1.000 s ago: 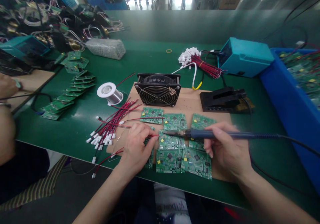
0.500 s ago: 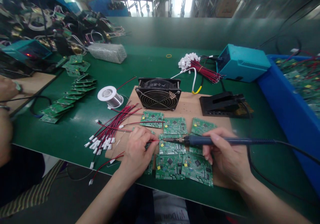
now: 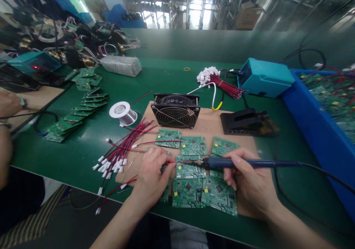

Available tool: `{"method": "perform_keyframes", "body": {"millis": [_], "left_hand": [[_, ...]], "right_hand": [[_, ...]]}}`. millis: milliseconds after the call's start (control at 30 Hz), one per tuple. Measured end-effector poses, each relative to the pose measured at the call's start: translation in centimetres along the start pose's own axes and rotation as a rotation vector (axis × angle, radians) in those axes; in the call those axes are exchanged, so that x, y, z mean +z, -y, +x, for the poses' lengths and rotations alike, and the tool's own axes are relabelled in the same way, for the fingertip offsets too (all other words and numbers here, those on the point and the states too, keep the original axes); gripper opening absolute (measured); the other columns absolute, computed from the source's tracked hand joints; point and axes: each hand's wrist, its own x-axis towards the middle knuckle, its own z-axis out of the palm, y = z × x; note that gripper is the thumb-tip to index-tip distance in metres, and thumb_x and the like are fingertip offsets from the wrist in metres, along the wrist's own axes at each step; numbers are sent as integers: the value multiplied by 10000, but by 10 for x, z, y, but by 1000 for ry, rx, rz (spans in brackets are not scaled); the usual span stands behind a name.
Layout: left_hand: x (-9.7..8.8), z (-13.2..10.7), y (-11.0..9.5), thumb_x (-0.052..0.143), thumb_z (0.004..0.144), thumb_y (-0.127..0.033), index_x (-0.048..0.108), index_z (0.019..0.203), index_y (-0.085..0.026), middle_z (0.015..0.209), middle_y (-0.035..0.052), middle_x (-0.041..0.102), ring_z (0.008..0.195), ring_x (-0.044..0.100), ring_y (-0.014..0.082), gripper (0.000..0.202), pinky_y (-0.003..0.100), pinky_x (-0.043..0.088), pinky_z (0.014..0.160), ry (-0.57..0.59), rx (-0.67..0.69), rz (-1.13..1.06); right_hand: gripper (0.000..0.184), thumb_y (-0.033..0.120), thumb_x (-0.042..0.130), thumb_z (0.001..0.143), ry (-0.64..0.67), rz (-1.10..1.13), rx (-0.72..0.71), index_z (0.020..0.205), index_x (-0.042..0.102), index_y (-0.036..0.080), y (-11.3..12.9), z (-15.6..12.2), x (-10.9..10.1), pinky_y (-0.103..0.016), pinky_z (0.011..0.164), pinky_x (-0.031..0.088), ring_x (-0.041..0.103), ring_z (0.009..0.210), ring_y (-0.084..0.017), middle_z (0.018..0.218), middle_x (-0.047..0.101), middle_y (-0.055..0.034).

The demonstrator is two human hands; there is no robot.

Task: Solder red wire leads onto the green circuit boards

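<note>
My right hand [image 3: 246, 171] grips a blue-handled soldering iron [image 3: 230, 162], held nearly level and pointing left. Its tip reaches the left edge of a green circuit board [image 3: 191, 171] in the middle of the group. There my left hand [image 3: 155, 167] pinches the end of a red and black wire lead [image 3: 172, 162] against that edge. More circuit boards lie around it, among them one at the front [image 3: 219, 193] and one behind [image 3: 193, 145]. Whether the tip touches the wire is too small to tell.
A black fan [image 3: 176, 112] stands behind the boards on cardboard [image 3: 210, 121]. Left are a solder spool [image 3: 123, 114] and a pile of wire leads [image 3: 133, 141]. Right are an iron stand [image 3: 246, 122], a teal soldering station [image 3: 264, 78] and a blue bin [image 3: 313, 130]. Another person's hand [image 3: 9, 103] rests far left.
The whole scene sits slightly lower in the picture as the head camera has tilted. Both hands keep their hold, with the iron's tip at the same board edge.
</note>
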Motion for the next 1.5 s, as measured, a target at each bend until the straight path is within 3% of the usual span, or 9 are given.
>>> {"method": "perform_keyframes", "body": {"millis": [833,1233,1500], "left_hand": [[1,1,1,545,905,-161,582,786,-195,794,17,575,799,519,207,130,344,380,726,-4,30,32],[1,-1,3,550,910,-149,571,802,-185,799,16,553,816,500,204,116,338,373,733,16,37,26],[1,0,2,547,907,-143,570,802,-186,791,13,558,798,501,200,116,334,374,723,-1,48,29]], "right_hand": [[227,370,628,916,-5,-13,29,827,638,162,-1,-2,-2,-144,322,382,520,383,-104,503,614,-2],[208,358,659,885,-41,89,6,793,650,171,5,1,1,-138,295,363,510,356,-100,485,612,2],[219,357,631,922,-21,22,11,825,650,162,-2,-2,0,-130,329,396,532,388,-94,510,625,-1]]}}
